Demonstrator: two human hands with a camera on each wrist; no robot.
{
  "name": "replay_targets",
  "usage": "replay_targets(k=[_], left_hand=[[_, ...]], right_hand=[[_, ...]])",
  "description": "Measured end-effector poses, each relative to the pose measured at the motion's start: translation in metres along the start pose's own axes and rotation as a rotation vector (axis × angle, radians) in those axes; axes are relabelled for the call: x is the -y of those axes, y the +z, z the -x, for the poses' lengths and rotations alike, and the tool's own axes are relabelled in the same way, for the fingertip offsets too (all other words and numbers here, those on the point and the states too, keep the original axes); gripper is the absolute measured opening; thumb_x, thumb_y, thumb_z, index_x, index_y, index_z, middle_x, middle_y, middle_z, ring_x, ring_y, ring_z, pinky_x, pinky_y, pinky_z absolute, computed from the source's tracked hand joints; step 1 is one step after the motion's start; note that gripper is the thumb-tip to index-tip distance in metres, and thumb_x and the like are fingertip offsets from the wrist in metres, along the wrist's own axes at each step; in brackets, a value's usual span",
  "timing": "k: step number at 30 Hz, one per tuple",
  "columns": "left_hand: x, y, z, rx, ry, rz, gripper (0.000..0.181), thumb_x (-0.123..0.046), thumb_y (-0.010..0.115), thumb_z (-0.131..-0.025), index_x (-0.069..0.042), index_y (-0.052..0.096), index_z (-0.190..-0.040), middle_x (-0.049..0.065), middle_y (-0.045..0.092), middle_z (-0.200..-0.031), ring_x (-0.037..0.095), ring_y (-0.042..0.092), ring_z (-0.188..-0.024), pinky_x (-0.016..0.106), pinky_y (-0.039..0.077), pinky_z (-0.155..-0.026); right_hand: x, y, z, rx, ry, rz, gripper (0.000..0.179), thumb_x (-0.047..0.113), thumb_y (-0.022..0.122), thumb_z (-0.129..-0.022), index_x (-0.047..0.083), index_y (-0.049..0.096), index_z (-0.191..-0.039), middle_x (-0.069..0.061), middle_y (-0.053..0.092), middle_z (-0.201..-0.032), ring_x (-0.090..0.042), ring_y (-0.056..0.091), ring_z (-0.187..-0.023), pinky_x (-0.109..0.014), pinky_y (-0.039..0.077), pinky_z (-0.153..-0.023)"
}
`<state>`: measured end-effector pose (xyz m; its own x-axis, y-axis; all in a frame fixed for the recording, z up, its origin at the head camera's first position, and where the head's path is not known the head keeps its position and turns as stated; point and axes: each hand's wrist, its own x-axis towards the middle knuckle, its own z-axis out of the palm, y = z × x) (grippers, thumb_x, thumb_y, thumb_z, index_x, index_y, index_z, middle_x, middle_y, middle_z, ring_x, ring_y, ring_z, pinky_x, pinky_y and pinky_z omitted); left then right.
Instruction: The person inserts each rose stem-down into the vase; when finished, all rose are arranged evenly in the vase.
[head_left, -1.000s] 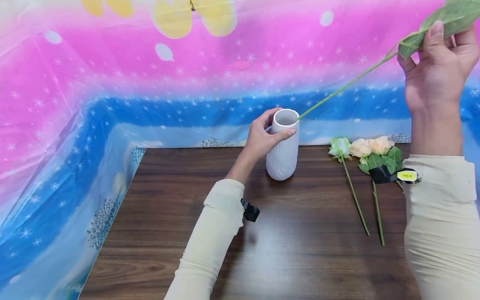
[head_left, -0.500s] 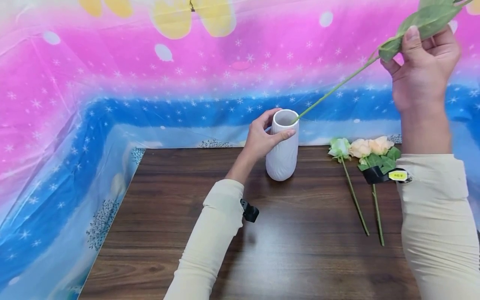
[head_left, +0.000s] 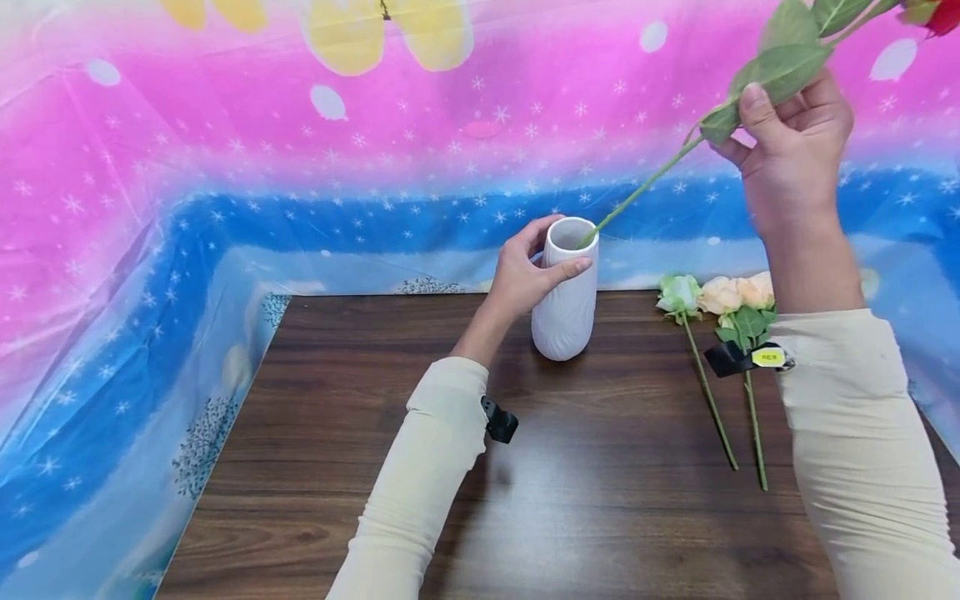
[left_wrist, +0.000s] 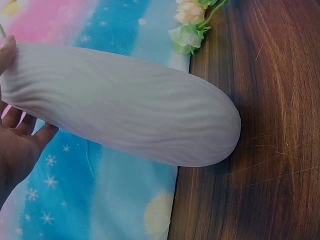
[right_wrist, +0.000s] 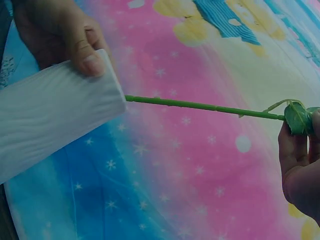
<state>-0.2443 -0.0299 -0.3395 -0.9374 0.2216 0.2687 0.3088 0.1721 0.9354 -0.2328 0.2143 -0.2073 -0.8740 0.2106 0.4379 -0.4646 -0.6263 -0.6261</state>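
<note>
A white ribbed vase (head_left: 564,308) stands upright near the back edge of the table. My left hand (head_left: 525,271) grips it just below the rim, thumb across the front and fingers behind. Up at the right, my right hand (head_left: 798,150) pinches the leafy part of a long-stemmed red flower (head_left: 943,17), whose bloom is cut off by the frame corner. Its green stem (head_left: 652,183) slants down to the left, and the lower end is inside the vase mouth. In the right wrist view the stem (right_wrist: 200,105) enters the vase (right_wrist: 60,107) at the rim.
To the right on the dark wooden table (head_left: 360,467) lie a pale green rose (head_left: 680,296) and peach roses (head_left: 722,296) with leaves, stems toward me. The right forearm covers part of them. A pink and blue patterned cloth (head_left: 420,167) hangs behind the table.
My right hand has moved left and down with the flower, and the stem has slid deeper into the vase. The red bloom has come into view. The left hand and vase have stayed put.
</note>
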Motion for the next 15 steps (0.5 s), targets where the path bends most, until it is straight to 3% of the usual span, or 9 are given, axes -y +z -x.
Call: replay_targets(k=[6,15], left_hand=[[0.001,0.000,-0.001,0.003,-0.004,-0.006,0.070,-0.023,0.083,-0.085,-0.013,0.053,-0.147,0.007,0.061,-0.142,0.024,0.062,-0.130,0.042,0.056,-0.104],[0.002,0.000,0.000,-0.004,0.024,0.002,0.069,-0.023,0.083,-0.086,-0.011,0.053,-0.146,0.009,0.062,-0.141,0.027,0.062,-0.130,0.044,0.056,-0.104]], right_hand=[[-0.011,0.000,0.005,0.086,0.012,0.060,0.028,-0.007,0.069,-0.089,-0.003,0.068,-0.117,-0.014,0.072,-0.087,-0.024,0.073,-0.076,-0.035,0.065,-0.073],[-0.023,-0.002,0.010,0.103,-0.026,0.179,0.025,-0.002,0.072,-0.089,-0.004,0.070,-0.113,-0.011,0.074,-0.087,-0.020,0.073,-0.080,-0.034,0.065,-0.076]])
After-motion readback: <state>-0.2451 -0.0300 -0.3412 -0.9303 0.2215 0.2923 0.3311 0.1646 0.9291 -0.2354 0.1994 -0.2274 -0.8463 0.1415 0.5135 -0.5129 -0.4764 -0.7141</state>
